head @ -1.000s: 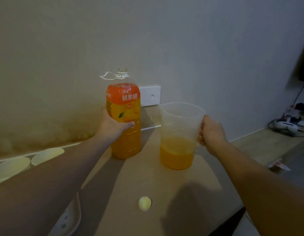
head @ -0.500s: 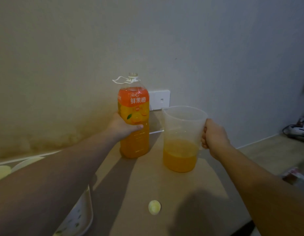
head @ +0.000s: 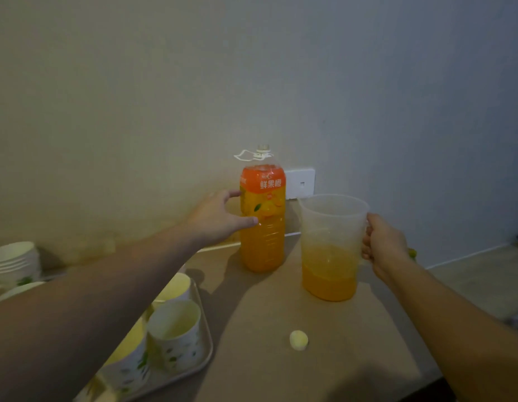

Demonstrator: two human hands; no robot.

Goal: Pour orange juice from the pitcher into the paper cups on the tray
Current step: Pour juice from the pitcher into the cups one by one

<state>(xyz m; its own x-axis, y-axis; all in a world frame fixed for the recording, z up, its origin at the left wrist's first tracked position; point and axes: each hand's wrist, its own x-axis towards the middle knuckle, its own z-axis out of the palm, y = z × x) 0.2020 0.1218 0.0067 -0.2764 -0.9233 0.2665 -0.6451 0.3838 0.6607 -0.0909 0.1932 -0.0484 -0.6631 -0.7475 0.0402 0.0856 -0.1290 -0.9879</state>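
A clear plastic pitcher [head: 330, 227] stands on the tan table, about a third full of orange juice. My right hand [head: 382, 245] grips its handle on the right side. To its left stands an uncapped orange juice bottle [head: 262, 233]. My left hand [head: 220, 219] is beside the bottle with fingers spread; only the thumb tip and a fingertip touch it. At lower left a white tray [head: 207, 353] holds several paper cups; the nearest cup [head: 176, 329] looks empty. My left forearm hides part of the tray.
A small pale bottle cap [head: 298, 340] lies on the table in front of the pitcher. A stack of white paper cups [head: 14, 262] sits at far left. A wall socket [head: 301, 184] is behind the bottle. The table edge runs at lower right.
My left hand has loosened from its grip on the bottle, fingers now spread. The view has tipped down and left, bringing the tray of cups into sight. The pitcher stays on the table.
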